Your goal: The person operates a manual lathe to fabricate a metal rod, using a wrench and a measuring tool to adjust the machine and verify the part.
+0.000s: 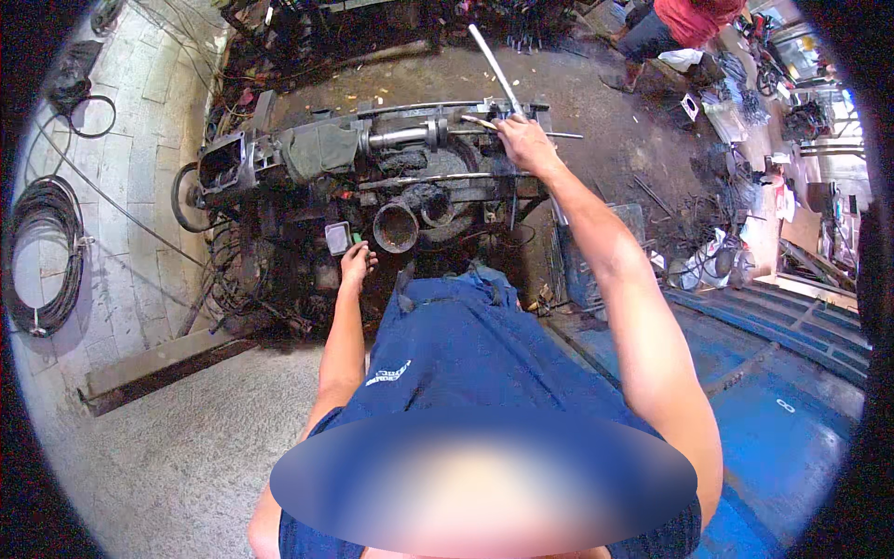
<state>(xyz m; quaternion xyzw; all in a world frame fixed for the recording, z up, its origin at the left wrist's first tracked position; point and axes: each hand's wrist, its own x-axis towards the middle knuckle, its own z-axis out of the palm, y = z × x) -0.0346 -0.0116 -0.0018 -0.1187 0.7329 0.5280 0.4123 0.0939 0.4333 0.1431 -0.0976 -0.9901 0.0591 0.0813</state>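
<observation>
A long, oily metal machine (321,149) with shafts and rails lies across the space ahead of me. My right hand (526,146) is closed at its right end, around a long pale rod (494,67) that slants up and away to the left. From the left of that fist sticks out a short tan piece (479,121), its kind unclear. Lower down, on the near side, my left hand (357,264) has its fingers curled by a small grey square box (337,238). Something green (357,239) shows at the fingertips; whether I hold or only touch it is unclear.
A handwheel (186,197) juts from the machine's left end, and a round open pipe end (396,228) faces me. Coiled black hose (45,256) lies at far left. Blue metal plates (792,419) are on the right. A person in red (694,23) is at the far right.
</observation>
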